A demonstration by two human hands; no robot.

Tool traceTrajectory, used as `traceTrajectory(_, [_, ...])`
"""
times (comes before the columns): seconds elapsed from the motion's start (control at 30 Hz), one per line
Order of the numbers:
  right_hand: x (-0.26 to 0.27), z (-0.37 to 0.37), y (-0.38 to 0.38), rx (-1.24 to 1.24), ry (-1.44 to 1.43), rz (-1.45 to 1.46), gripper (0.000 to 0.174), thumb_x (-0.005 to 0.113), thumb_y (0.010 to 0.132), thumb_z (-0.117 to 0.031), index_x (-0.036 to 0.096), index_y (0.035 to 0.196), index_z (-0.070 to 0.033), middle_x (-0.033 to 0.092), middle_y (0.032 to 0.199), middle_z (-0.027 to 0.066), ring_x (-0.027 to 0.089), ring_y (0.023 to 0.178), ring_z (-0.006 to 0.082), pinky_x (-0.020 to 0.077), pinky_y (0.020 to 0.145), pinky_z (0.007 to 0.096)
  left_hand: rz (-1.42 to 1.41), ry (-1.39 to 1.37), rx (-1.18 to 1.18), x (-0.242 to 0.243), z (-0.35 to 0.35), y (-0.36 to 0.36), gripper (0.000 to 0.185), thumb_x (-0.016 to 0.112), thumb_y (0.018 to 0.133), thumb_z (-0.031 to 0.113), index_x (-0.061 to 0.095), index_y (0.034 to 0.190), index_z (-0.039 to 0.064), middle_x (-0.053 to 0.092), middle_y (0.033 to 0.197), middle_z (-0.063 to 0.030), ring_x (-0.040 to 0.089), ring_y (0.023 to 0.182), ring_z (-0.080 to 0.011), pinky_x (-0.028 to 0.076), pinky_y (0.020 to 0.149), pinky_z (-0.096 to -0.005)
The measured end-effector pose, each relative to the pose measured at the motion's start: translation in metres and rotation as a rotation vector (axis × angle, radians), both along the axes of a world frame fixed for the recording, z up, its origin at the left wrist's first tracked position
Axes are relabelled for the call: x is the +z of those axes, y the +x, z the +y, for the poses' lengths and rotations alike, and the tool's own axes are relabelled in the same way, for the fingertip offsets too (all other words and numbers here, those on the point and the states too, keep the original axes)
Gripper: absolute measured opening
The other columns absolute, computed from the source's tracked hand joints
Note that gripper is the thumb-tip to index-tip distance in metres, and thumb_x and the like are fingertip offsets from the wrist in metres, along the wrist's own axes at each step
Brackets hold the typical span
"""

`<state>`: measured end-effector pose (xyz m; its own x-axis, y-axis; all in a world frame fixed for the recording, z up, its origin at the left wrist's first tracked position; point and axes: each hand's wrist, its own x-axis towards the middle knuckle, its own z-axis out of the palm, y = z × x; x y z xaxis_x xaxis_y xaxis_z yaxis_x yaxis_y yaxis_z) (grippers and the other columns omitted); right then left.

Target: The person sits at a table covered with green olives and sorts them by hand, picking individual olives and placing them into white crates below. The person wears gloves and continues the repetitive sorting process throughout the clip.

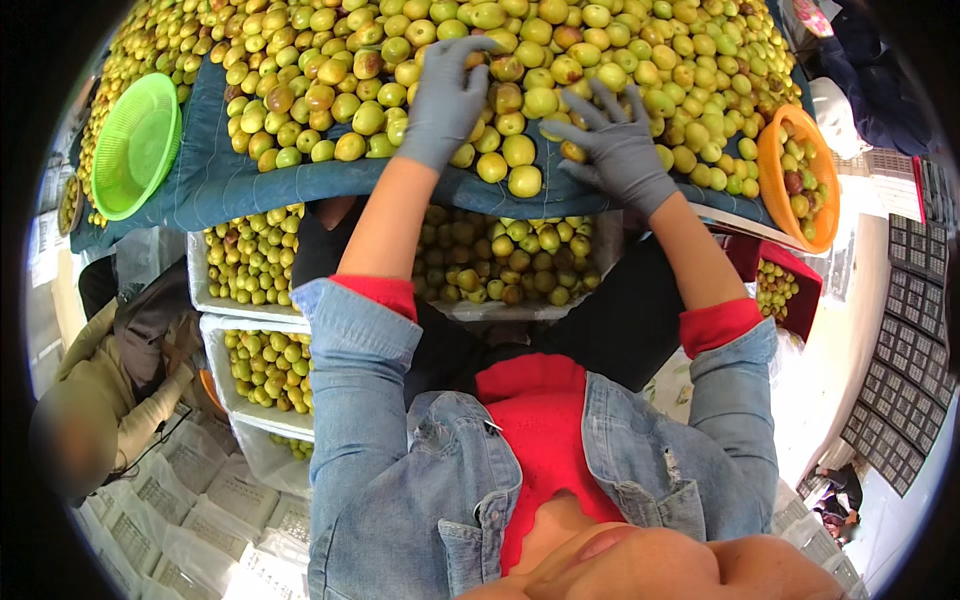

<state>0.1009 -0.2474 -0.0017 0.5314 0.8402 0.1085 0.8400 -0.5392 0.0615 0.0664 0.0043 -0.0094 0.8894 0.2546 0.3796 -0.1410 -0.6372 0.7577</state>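
Note:
A broad heap of yellow-green fruits that look like jujubes, some with brown patches, covers the table in front of me. My left hand, in a grey glove, reaches into the heap with its fingers bent. A brownish fruit shows between its thumb and forefinger; whether it is gripped I cannot tell. To its right, my right hand, gloved the same, lies palm down with spread fingers over the near edge of the heap. One fruit peeks out beneath those fingers. Several loose fruits lie between the two hands.
Dark blue quilted cloth covers the table's edge. A green plastic basket stands left; an orange basket with fruits stands right. Below are white foam boxes of fruit and a red container. Another person sits at left.

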Motion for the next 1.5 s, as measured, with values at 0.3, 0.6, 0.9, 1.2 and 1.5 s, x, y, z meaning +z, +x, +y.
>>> traceTrajectory(0.3, [0.006,-0.092,0.028,-0.212,0.003,-0.137,0.041,0.060,0.088,-0.045,0.058,0.127,-0.031,0.046,0.143,-0.0014,0.031,0.138,0.0306,0.0188,0.112,0.0572,0.126,-0.161,0.031,0.017,0.031,-0.045,0.045,0.064,0.092,0.023,0.053,0.135,0.015,0.056,0.130,-0.0096,0.058,0.112,-0.0212,0.048,0.093,-0.0325])
traceTrajectory(0.6, [0.031,-0.060,0.060,-0.045,0.422,-0.049,0.041,0.062,0.089,-0.028,0.057,0.129,-0.020,0.055,0.131,0.0147,0.053,0.115,0.0369,0.0450,0.097,0.0433,0.373,-1.106,-0.308,0.029,-0.019,-0.143,0.047,0.060,0.081,-0.005,0.049,0.127,0.001,0.055,0.116,-0.0077,0.058,0.102,-0.0182,0.049,0.085,-0.0284])
traceTrajectory(0.9, [0.045,0.091,0.091,0.007,0.145,0.153,0.031,0.051,0.086,-0.008,0.066,0.113,-0.008,0.062,0.112,0.0159,0.058,0.108,0.0319,0.0465,0.093,0.0399,0.622,-1.209,-0.437,-0.015,-0.052,-0.182,0.031,0.064,0.092,0.011,0.051,0.120,0.010,0.058,0.098,-0.0011,0.057,0.076,-0.0068,0.048,0.061,-0.0183])
traceTrajectory(1.2, [0.043,0.084,0.104,-0.053,-0.351,-0.089,0.029,0.056,0.090,-0.011,0.059,0.117,-0.018,0.059,0.117,0.0098,0.057,0.109,0.0310,0.0482,0.092,0.0417,0.517,-1.629,-0.347,-0.045,-0.065,-0.194,0.051,0.061,0.091,0.001,0.039,0.135,0.010,0.054,0.120,-0.0072,0.061,0.097,-0.0143,0.053,0.077,-0.0247])
traceTrajectory(1.5, [0.064,0.037,0.022,-0.263,0.596,0.575,0.041,0.060,0.092,-0.024,0.053,0.130,-0.012,0.062,0.116,0.0115,0.061,0.105,0.0243,0.0483,0.092,0.0361,0.364,-1.344,-0.298,-0.004,-0.069,-0.201,0.053,0.058,0.091,-0.001,0.036,0.139,0.008,0.053,0.125,-0.0107,0.059,0.108,-0.0189,0.050,0.092,-0.0297])
